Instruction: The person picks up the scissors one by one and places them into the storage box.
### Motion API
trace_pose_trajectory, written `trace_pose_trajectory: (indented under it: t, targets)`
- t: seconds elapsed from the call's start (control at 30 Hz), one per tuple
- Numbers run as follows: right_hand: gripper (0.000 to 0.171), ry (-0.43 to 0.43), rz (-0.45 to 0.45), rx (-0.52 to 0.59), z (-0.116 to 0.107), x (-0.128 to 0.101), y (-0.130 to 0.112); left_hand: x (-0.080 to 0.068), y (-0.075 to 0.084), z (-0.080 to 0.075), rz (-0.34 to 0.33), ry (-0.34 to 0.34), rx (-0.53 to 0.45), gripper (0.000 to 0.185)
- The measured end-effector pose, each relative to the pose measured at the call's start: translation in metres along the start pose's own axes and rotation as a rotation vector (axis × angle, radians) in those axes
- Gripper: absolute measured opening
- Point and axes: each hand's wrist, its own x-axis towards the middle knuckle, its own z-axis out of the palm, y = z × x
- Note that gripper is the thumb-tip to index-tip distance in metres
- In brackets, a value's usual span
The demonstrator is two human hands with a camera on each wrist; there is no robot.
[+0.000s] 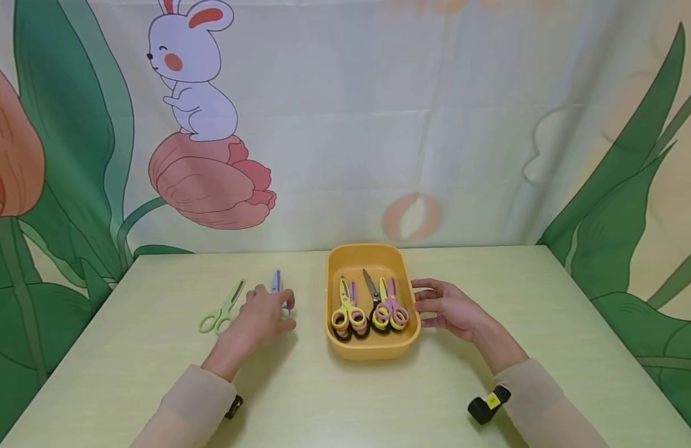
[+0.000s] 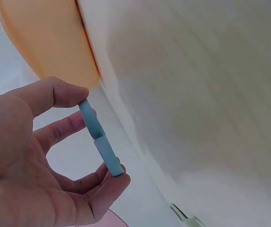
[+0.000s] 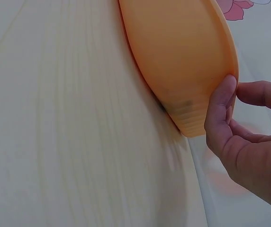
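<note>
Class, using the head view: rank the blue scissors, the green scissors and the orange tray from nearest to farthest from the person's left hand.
1. Blue scissors: held in the left hand.
2. Green scissors: on the table just left of that hand.
3. Orange tray: to its right, touched by the right hand.

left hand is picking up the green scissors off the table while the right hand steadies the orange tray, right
Not quite: the left hand grips the blue scissors; the green scissors lie untouched beside it, as the head view shows. The right hand does touch the orange tray.
</note>
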Motion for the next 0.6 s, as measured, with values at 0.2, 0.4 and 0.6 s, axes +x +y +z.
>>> trace_pose_trajectory:
  t: [0.2, 0.4, 0.6]
  targets:
    - [0.061, 0.000, -0.001, -0.003, 0.000, 0.000, 0.000, 0.003, 0.006, 0.001, 0.029, 0.058, -0.007, 0.022]
    - [0.061, -0.002, -0.005, 0.005, 0.000, 0.000, -0.001, 0.004, 0.011, 0.000, 0.051, 0.106, -0.014, 0.023]
    - [0.061, -0.002, -0.008, 0.009, 0.000, -0.001, 0.000, 0.003, 0.020, -0.003, 0.038, 0.123, -0.027, 0.024]
